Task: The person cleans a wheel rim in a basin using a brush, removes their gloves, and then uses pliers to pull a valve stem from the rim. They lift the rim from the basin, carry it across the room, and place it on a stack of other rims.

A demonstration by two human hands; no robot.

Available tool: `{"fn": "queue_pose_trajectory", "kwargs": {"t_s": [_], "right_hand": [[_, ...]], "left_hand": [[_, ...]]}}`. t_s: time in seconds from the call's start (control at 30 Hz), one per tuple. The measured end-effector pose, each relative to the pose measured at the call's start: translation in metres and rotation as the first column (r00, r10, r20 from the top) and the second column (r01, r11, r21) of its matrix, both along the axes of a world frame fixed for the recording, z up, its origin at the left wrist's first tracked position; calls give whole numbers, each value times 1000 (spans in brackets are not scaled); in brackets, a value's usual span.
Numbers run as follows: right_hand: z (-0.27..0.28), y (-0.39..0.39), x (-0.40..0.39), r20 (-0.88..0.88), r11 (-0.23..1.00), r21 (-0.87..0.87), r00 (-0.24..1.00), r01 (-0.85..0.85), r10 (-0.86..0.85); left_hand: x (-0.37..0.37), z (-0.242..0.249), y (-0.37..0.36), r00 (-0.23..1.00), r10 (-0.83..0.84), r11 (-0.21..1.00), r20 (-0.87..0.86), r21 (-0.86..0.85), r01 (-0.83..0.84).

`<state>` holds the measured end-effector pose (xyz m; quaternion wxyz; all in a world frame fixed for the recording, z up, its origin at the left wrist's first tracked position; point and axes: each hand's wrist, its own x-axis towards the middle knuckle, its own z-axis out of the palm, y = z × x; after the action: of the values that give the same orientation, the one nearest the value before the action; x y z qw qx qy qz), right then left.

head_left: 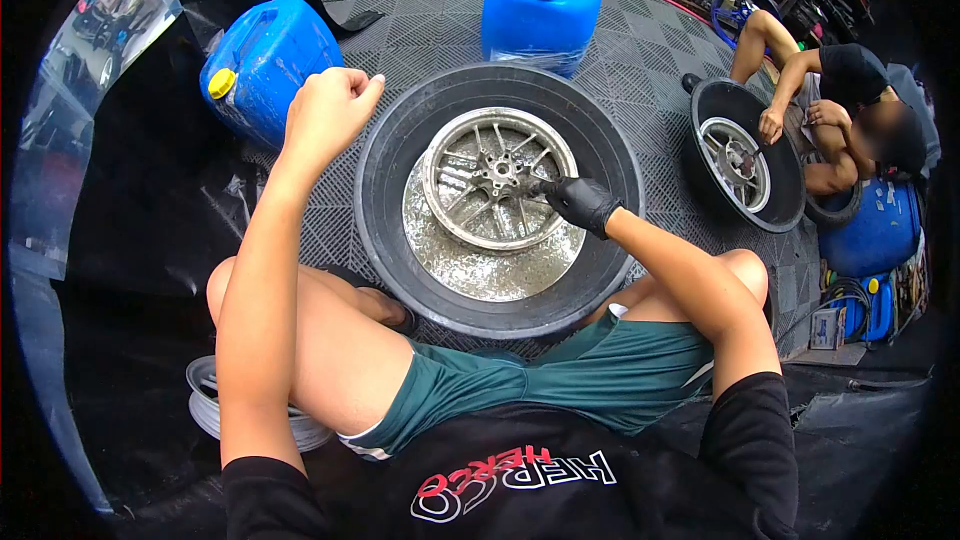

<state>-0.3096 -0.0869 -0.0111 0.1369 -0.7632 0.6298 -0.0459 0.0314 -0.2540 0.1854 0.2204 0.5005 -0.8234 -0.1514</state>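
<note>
A grey spoked motorcycle wheel rim (436, 190) rests in a wide black tub (385, 270) between my knees, tilted in shallow, murky liquid. My right hand (583, 205), in a black glove, reaches over the rim's right side. Its fingers are closed at a dark object beside the hub (502, 172); what that is cannot be made out. Bare and raised, my left hand (335, 105) hovers above the tub's left edge, apart from the wheel. Its fingers are curled in with the thumb sticking out, and nothing shows in them.
Blue jerrycans (275, 60) with yellow caps stand beyond the tub, one (540, 15) directly behind it. At right another person (870, 100) works over a second tub (790, 205) holding a wheel (735, 165). A silver rim (205, 410) lies by my left thigh.
</note>
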Motion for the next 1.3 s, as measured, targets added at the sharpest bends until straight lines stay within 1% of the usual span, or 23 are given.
{"fn": "queue_pose_trajectory", "kwargs": {"t_s": [0.07,0.27,0.37,0.47,0.57,0.67,0.77,0.87,0.97,1.07,1.17,1.27,1.3], "right_hand": [[5,1,3,26,999,23,999,41,-41],[-14,-1,-8,-7,998,-22,998,-58,57],[-14,-1,-7,14,988,-81,991,-130,131],[-16,-2,-7,49,997,-34,996,-70,71],[-3,1,-2,51,999,16,998,-44,44],[-3,1,0,95,999,35,996,-5,1],[-2,0,-1,41,998,45,999,-32,30],[-3,1,3,144,992,107,986,66,-81],[-4,0,1,78,994,102,996,32,-41],[-12,0,-1,133,996,81,990,42,-52],[-3,2,3,166,990,118,982,73,-92],[-8,1,0,133,989,134,987,67,-85],[-11,1,-1,152,994,100,986,47,-62]], "left_hand": [[0,0,1,1000,-1,1000,-2,-7,1],[0,0,0,1000,-3,1000,1,-3,3],[1,-3,-3,1000,-1,1000,9,-4,1],[1,-2,-2,1000,-5,1000,11,0,5],[1,-2,-2,1000,-8,1000,6,-1,8],[1,-1,0,1000,-9,1000,5,2,9],[1,0,0,1000,-15,1000,-5,0,15],[1,-1,0,1000,-14,1000,-4,-16,14],[0,-1,0,1000,-13,1000,1,-9,13],[1,-1,-1,1000,-11,1000,6,8,11],[1,-3,-2,1000,-19,1000,-9,-3,19],[1,-2,-1,1000,-19,1000,-9,2,19],[1,-2,-1,1000,-20,1000,-5,4,21]]}}
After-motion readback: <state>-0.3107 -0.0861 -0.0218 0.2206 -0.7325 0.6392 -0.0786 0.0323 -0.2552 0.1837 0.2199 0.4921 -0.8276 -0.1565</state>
